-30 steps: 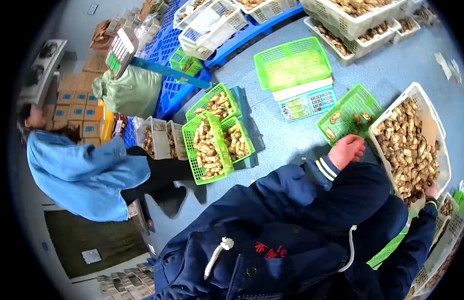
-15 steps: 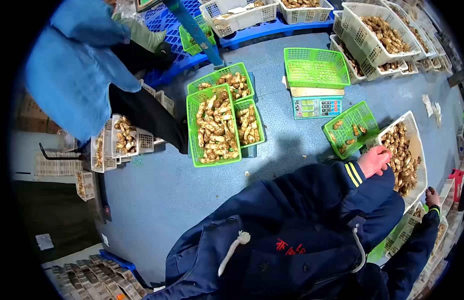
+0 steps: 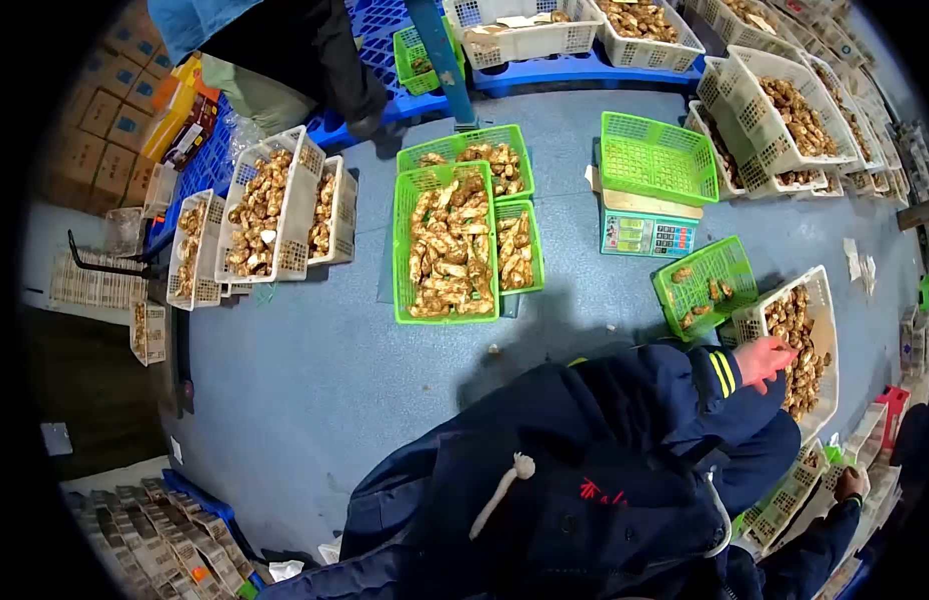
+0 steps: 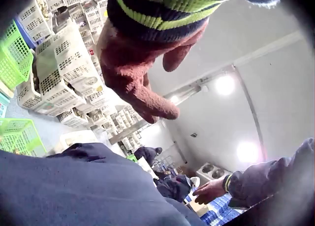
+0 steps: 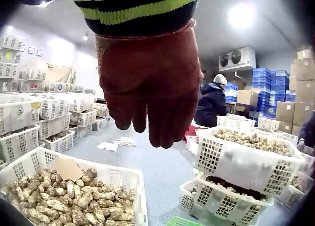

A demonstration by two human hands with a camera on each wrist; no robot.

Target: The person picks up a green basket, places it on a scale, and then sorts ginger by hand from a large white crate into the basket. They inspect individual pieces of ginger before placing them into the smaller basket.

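My left hand (image 3: 763, 362) is over the near edge of a white basket (image 3: 828, 385) of brown-and-white mushrooms (image 3: 797, 330). In the left wrist view its fingers are loosely bent, with nothing visible between them. Out to the right, beyond that basket, is my right hand (image 3: 849, 486), beside other white crates. The right wrist view shows this right hand (image 5: 150, 83) with fingers hanging fairly straight and holding nothing, above the mushroom basket (image 5: 140, 186). A green basket (image 3: 740, 262) with a few mushrooms touches the white one.
A scale (image 3: 650, 235) carries a green basket (image 3: 660, 150). Filled green baskets (image 3: 400, 250) stand left of it. Stacked white crates (image 3: 775, 130) line the back right. Another person (image 3: 285, 60) stands at the upper left; a seated person (image 5: 211, 103) appears behind crates.
My right hand has withdrawn from the white basket toward the crates at lower right. My left hand has shifted from beside the green basket to the white one. The other person has moved farther off.
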